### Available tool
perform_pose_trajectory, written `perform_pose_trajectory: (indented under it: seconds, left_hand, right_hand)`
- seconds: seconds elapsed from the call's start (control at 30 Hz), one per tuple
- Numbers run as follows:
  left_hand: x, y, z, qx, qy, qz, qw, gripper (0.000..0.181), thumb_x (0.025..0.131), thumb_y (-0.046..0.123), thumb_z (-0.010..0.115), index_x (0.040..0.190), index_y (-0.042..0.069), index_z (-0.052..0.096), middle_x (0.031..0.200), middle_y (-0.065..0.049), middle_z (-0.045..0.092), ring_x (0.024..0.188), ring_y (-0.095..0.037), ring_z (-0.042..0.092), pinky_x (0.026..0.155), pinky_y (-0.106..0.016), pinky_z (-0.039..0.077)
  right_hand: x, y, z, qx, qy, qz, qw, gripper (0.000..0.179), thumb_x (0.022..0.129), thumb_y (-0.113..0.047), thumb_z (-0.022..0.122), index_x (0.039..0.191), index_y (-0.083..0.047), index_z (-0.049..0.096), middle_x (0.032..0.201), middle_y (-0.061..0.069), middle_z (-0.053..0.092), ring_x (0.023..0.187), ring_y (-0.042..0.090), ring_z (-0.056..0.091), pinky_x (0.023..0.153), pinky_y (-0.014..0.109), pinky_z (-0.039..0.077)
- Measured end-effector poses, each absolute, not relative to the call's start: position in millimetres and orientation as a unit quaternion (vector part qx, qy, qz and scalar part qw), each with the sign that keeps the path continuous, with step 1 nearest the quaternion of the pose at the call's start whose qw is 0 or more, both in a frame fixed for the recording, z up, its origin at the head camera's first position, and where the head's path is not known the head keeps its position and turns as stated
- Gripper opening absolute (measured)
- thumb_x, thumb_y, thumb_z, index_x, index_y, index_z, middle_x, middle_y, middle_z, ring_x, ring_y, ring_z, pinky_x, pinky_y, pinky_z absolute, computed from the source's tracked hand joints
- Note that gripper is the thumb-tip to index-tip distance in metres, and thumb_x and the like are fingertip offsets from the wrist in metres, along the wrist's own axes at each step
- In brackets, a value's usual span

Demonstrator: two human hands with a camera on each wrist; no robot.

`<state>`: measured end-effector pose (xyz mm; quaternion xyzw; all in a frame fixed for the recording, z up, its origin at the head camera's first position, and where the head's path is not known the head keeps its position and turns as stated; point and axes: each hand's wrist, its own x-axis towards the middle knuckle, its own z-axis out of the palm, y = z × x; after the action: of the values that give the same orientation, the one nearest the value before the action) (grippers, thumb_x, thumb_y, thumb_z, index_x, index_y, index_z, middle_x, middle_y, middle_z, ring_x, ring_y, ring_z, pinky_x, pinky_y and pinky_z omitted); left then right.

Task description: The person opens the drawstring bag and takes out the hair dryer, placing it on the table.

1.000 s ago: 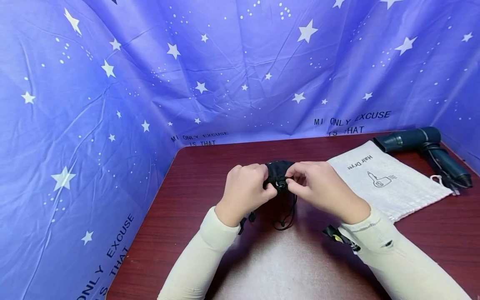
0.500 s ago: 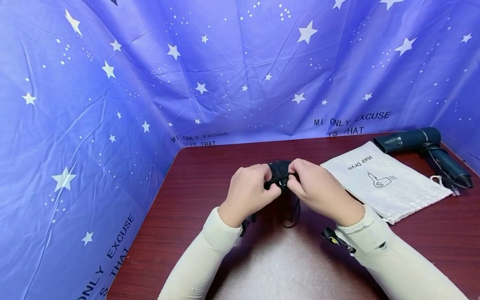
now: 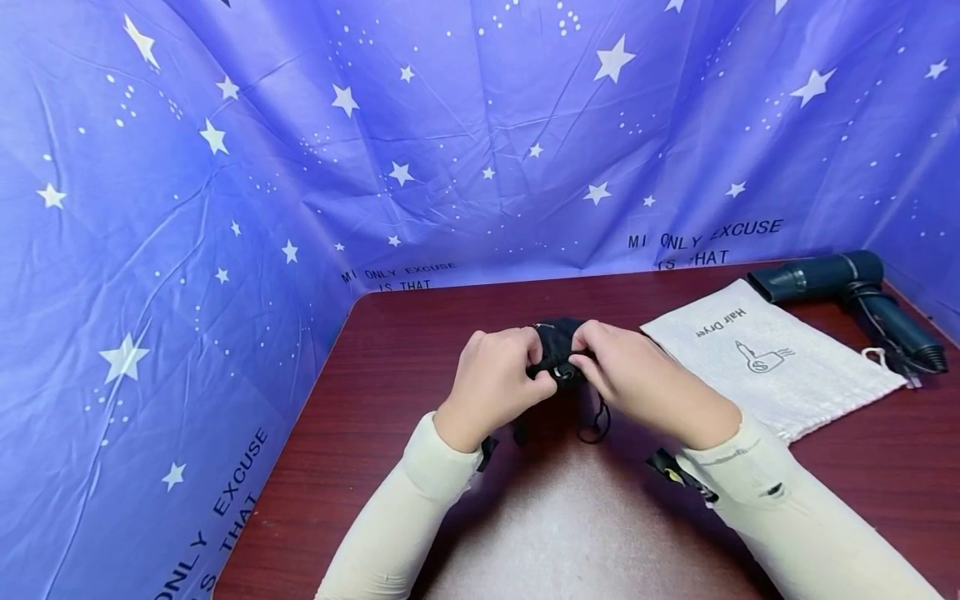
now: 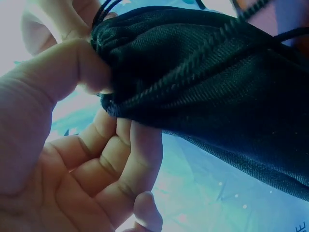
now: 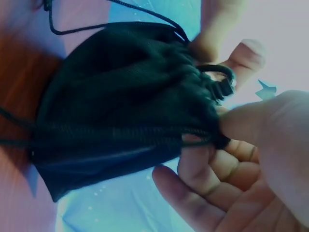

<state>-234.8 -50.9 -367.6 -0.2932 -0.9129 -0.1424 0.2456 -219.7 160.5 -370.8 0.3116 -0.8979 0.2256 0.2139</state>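
Note:
Both hands hold a small black drawstring pouch (image 3: 558, 340) over the middle of the table. My left hand (image 3: 497, 375) pinches one side of its gathered mouth between thumb and fingers, as the left wrist view shows. On the other side of the mouth, my right hand (image 3: 637, 371) pinches the cloth edge. The pouch (image 5: 120, 96) looks bunched at the mouth in the right wrist view. Black cords (image 4: 193, 72) run along it and hang down in a loop. What the pouch contains is hidden.
To the right lies a flat white cloth bag (image 3: 772, 367) printed "Hair Dryer". Behind it, a dark hair dryer (image 3: 817, 279) with its cord rests near the table's right edge. A blue star-patterned curtain (image 3: 480, 150) borders the dark red table (image 3: 360, 400).
Both hands stay on the pouch's mouth, and the right fingers have shifted slightly along its edge. The hanging cord loop has swung and shortened.

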Motion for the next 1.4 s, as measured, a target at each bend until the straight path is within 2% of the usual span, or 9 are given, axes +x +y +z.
perform_pose_trajectory:
  seconds: [0.23,0.47,1.4]
  left_hand:
    - [-232.6,-51.4,-368.1,-0.285,-0.914,-0.116,0.266,0.028,0.070,0.021,0.077,0.070,0.021,0.049,0.062,0.010,0.047,0.055,-0.007,0.044,0.054,-0.029,0.031]
    - [-231.4,-52.4,-367.9,-0.280,-0.913,-0.115,0.272,0.028,0.069,0.018,0.077,0.072,0.020,0.049,0.065,0.009,0.047,0.054,-0.011,0.044,0.050,-0.028,0.036]
    - [-230.5,-58.8,-361.2,-0.267,-0.925,-0.117,0.242,0.025,0.069,0.020,0.076,0.075,0.021,0.052,0.068,0.009,0.049,0.055,-0.012,0.048,0.047,-0.029,0.039]
  right_hand:
    - [-216.6,160.9,-365.4,0.321,-0.899,0.209,0.213,0.013,0.089,-0.007,0.067,0.101,-0.010,0.062,0.083,-0.003,0.062,0.071,0.010,0.055,0.065,0.033,0.049]
    - [-216.3,162.4,-367.4,0.303,-0.900,0.204,0.238,0.015,0.083,-0.008,0.070,0.095,-0.012,0.063,0.079,-0.005,0.061,0.067,0.009,0.052,0.061,0.032,0.048]
    - [-220.7,170.8,-364.3,0.281,-0.908,0.208,0.232,0.016,0.079,-0.010,0.074,0.092,-0.014,0.065,0.068,-0.008,0.053,0.059,0.007,0.046,0.056,0.027,0.041]
